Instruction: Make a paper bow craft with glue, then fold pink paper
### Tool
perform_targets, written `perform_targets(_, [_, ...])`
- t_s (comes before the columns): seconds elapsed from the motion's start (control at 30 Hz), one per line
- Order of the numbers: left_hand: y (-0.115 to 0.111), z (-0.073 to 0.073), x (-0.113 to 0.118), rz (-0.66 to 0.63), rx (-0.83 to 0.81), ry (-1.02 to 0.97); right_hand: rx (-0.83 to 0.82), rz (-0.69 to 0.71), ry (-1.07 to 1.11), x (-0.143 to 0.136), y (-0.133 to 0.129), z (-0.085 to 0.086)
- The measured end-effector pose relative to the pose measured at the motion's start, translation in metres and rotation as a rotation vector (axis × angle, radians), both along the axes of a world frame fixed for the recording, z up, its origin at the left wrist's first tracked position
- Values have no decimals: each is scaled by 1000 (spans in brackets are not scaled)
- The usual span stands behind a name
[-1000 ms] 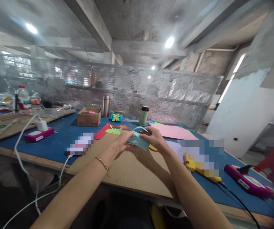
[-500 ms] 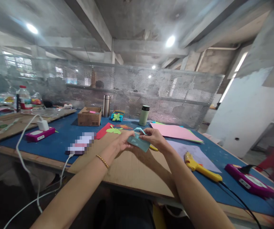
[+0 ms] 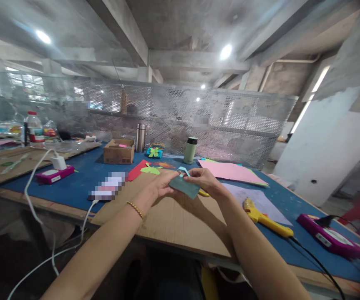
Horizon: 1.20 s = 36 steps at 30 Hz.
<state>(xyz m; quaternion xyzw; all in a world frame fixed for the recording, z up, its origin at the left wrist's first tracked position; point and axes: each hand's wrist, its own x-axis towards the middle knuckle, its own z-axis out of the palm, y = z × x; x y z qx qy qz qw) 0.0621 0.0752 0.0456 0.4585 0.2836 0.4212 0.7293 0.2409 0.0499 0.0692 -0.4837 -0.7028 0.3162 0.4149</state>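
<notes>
A small light-blue paper bag (image 3: 185,187), with a folded paper strip (image 3: 184,170) looped like a handle at its top, is held tilted above the cardboard sheet (image 3: 180,223). My left hand (image 3: 164,183) grips its left side, the fingertips partly hidden behind the paper. At the upper right, my right hand (image 3: 205,179) pinches the strip's lower end against the bag. Below the right hand, a yellow curved handle (image 3: 204,193) shows in part on the cardboard. Just beyond the left hand lies a green paper butterfly (image 3: 151,168), beside a red paper piece (image 3: 138,170).
A yellow glue gun (image 3: 265,219) with a black cord rests on pale purple paper (image 3: 269,204) at right. Pink sheets (image 3: 232,173) lie behind it. A green tumbler (image 3: 190,150), steel flask (image 3: 140,138), cardboard box (image 3: 119,152), charging phone (image 3: 109,186) and purple power strips (image 3: 331,237) surround the work area.
The paper bag has tilted slightly, its face now darker, and the looped strip has shifted a little. Both hands keep their hold; the whole view has moved slightly.
</notes>
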Motion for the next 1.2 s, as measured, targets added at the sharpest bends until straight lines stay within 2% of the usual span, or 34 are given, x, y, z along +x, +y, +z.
perform_targets(0.07, [2,-1,1,28,-20,-29,15,10,4,1,-2,3])
perform_targets(0.2, [8,3,-1,114,-91,-83,72,-82,90,5,-3,7])
perform_targets(0.33, [10,5,-3,183,-82,-94,-49,-83,128,8,-1,4])
perform_targets(0.6, [7,3,-3,205,36,-56,-264,-30,265,6,-4,0])
perform_targets(0.77, [6,6,-3,216,12,-31,-203,40,249,6,-1,-4])
perform_targets(1.0, [10,4,-5,230,-22,-60,-12,-33,148,-2,0,-5])
perform_targets(1.2, [11,4,-5,255,9,2,18,-22,55,2,1,-2])
